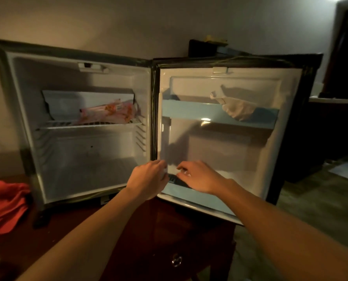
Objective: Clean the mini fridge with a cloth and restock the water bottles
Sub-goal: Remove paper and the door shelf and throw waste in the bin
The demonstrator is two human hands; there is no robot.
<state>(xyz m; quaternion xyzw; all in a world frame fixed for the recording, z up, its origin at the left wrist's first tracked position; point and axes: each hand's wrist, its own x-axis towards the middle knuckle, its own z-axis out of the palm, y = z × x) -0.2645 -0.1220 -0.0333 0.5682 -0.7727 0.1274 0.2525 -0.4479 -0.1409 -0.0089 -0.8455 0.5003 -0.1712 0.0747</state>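
Note:
The mini fridge [81, 159] stands open on a wooden cabinet, its door [225, 142] swung out to the right. Both my hands reach into the door's lower blue shelf [191, 194]. My left hand [148, 179] curls its fingers round a clear, blurred object with a dark band, seemingly a water bottle [174, 178]. My right hand [199, 177] lies over the same object with bent fingers; its grip is hidden. A red cloth [4, 205] lies bunched on the cabinet top, left of the fridge.
A pink printed packet [108, 113] lies on the wire shelf inside the fridge. A white crumpled item [238, 109] sits in the door's upper blue shelf. The wooden cabinet [158, 230] has a ring pull [176, 260]. Dark furniture stands at right.

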